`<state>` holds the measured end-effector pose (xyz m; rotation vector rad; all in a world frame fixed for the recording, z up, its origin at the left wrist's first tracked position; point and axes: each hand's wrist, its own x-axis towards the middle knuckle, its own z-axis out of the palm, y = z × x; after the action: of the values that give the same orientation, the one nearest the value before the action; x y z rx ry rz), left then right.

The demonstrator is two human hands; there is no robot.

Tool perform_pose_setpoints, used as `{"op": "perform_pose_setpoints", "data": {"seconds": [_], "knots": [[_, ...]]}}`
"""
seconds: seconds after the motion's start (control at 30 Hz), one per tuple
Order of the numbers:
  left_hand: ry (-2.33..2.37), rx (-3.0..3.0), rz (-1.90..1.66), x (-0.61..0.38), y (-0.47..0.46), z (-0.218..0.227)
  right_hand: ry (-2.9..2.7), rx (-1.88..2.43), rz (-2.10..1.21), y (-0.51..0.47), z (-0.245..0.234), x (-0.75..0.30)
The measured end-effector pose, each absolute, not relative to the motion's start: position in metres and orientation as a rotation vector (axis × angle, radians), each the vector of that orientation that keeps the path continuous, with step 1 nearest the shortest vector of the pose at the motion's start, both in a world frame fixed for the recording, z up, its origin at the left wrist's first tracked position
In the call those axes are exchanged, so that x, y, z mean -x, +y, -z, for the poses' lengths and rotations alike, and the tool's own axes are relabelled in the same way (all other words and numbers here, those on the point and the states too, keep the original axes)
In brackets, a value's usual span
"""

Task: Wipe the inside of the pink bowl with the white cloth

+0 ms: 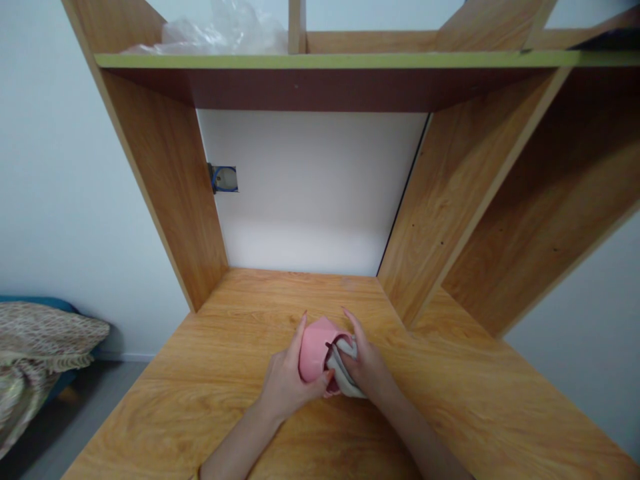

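Observation:
A pink cup (315, 350) is tipped on its side just above the wooden desk (210, 373), near the middle. My left hand (286, 383) wraps around its left side, fingers closed on it. My right hand (367, 367) presses a grey-white cloth (345, 375) against the cup's opening, fingers curled over the cloth. Part of the cloth sits inside the cup mouth and is hidden.
Wooden side panels (170, 187) rise left and right of the desk, with a green-edged shelf (320, 60) overhead carrying a clear plastic bag (220, 30). A wall socket opening (224, 179) shows on the white back wall. A bed with a patterned blanket (35, 347) lies far left.

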<state>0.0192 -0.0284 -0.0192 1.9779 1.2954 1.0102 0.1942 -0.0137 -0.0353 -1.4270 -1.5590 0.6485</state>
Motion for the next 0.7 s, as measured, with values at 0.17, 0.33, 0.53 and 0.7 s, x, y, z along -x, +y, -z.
{"op": "perform_pose_setpoints", "data": {"seconds": [0.17, 0.33, 0.53, 0.7], "knots": [[1.103, -1.780, -1.176, -0.022, -0.023, 0.026, -1.413, 1.414, -0.747, -0.015, 0.028, -0.190], [0.990, -1.736, -1.148, -0.029, -0.022, 0.034, -1.281, 1.324, -0.770, -0.015, 0.025, -0.188], [0.944, -1.675, -1.159, -0.036, -0.025, 0.037, -1.292, 1.314, -0.755, -0.012, 0.030, -0.188], [1.098, -1.592, -1.137, -0.038, -0.025, 0.034, -1.303, 1.472, -0.657, -0.011, 0.030, -0.188]]}}
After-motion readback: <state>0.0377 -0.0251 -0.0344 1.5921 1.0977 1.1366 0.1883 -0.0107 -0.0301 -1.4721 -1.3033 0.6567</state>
